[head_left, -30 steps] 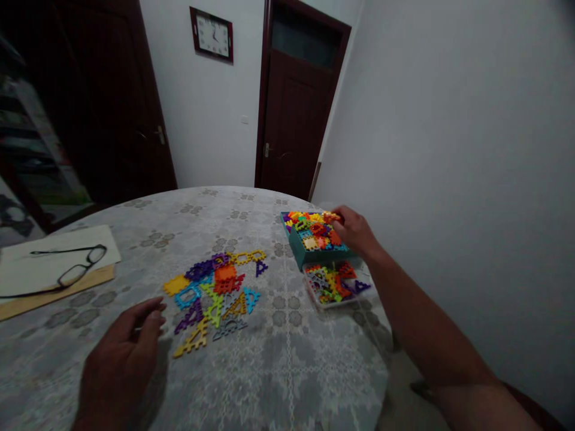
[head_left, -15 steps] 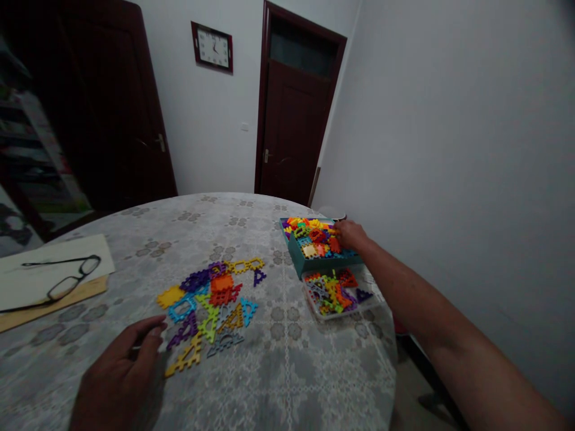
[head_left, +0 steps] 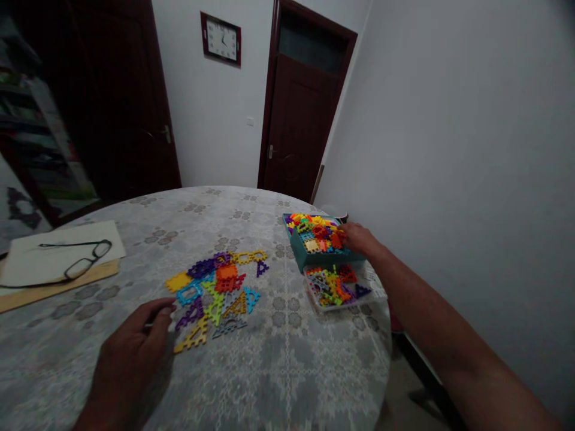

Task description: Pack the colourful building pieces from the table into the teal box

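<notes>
My left hand (head_left: pixel 132 350) rests on the table with its fingers loosely curved. A gap shows between thumb and forefinger, and I see nothing held there. Just beyond its fingertips lies a flat blue notched frame piece (head_left: pixel 188 293), part of a loose spread of coloured interlocking plastic pieces. A yellow square piece (head_left: pixel 178 281) and an orange square piece (head_left: pixel 226 272) are among them. My right hand (head_left: pixel 357 238) is at the right side of a teal box (head_left: pixel 308 258) heaped with such pieces. Its fingers are bent together over the pieces; their tips are partly hidden.
A clear plastic tray (head_left: pixel 321 308) of more pieces stands in front of the box. Black-framed glasses (head_left: pixel 85 263) lie on paper (head_left: pixel 27 245) at the left. A patterned cloth covers the round table (head_left: pixel 287 389). A wall (head_left: pixel 449 120) rises on the right.
The view has shifted slightly, so everything sits a little differently in the picture. My right hand stays at the box and my left hand beside the spread pieces.
</notes>
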A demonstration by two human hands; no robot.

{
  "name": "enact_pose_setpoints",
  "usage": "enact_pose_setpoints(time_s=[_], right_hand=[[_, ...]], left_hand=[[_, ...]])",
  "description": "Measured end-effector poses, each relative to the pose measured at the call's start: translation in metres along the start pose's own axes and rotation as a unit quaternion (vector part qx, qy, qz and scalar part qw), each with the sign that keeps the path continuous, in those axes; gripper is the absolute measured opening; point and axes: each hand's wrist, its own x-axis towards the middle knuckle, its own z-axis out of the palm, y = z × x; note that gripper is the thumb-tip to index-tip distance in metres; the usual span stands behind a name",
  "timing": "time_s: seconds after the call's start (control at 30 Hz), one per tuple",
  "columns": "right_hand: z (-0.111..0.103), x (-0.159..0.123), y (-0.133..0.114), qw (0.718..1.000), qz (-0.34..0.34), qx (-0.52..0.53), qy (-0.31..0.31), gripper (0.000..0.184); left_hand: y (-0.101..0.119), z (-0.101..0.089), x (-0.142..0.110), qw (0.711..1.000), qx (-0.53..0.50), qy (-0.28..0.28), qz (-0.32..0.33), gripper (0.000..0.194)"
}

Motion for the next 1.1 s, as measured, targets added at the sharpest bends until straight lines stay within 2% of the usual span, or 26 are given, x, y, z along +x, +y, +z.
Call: enact_pose_setpoints(time_s=[0.07, 0.1, 0.2, 0.27, 0.33, 0.4, 0.5, 0.63, 0.83, 0.93, 1.1], right_hand=[[-0.002, -0.018, -0.007, 1.0, -0.013, -0.001, 0.025, 0.052], [-0.003, -0.028, -0.012, 0.998, -0.03, 0.007, 0.058, 0.049], [-0.004, -0.067, -0.042, 0.972, -0.144, 0.104, 0.153, 0.042], [-0.007, -0.098, -0.073, 0.948, -0.209, 0.208, 0.123, 0.039], [-0.011, -0.128, -0.111, 0.925, -0.248, 0.286, 0.03, 0.035], [-0.013, -0.148, -0.151, 0.903, -0.287, 0.318, -0.04, 0.033], [-0.008, -0.15, -0.202, 0.889, -0.321, 0.315, -0.082, 0.03], [0.012, -0.135, -0.247, 0.905, -0.305, 0.289, -0.067, 0.028], [0.04, -0.15, -0.278, 0.902, -0.316, 0.289, -0.054, 0.04], [0.047, -0.158, -0.282, 0.905, -0.304, 0.293, -0.053, 0.04], [0.054, -0.156, -0.281, 0.889, -0.316, 0.326, -0.056, 0.042]], left_hand=[[0.003, 0.001, -0.002, 1.0, -0.011, -0.007, -0.018, 0.04], [0.003, 0.002, -0.003, 1.0, -0.024, -0.003, -0.011, 0.04], [0.002, 0.005, -0.004, 0.999, -0.05, -0.005, -0.003, 0.039], [-0.001, 0.007, -0.004, 0.999, -0.048, -0.012, 0.007, 0.039], [-0.003, 0.008, -0.004, 0.999, -0.031, -0.032, 0.018, 0.037], [-0.005, 0.009, -0.004, 0.997, -0.01, -0.059, 0.041, 0.034], [-0.009, 0.011, -0.005, 0.99, 0.028, -0.109, 0.087, 0.029], [-0.013, 0.01, -0.008, 0.978, 0.063, -0.148, 0.133, 0.029], [-0.009, 0.001, -0.015, 0.953, 0.09, -0.241, 0.161, 0.038], [-0.004, 0.0, -0.018, 0.946, 0.109, -0.267, 0.147, 0.032], [0.0, 0.003, -0.02, 0.944, 0.111, -0.283, 0.126, 0.028]])
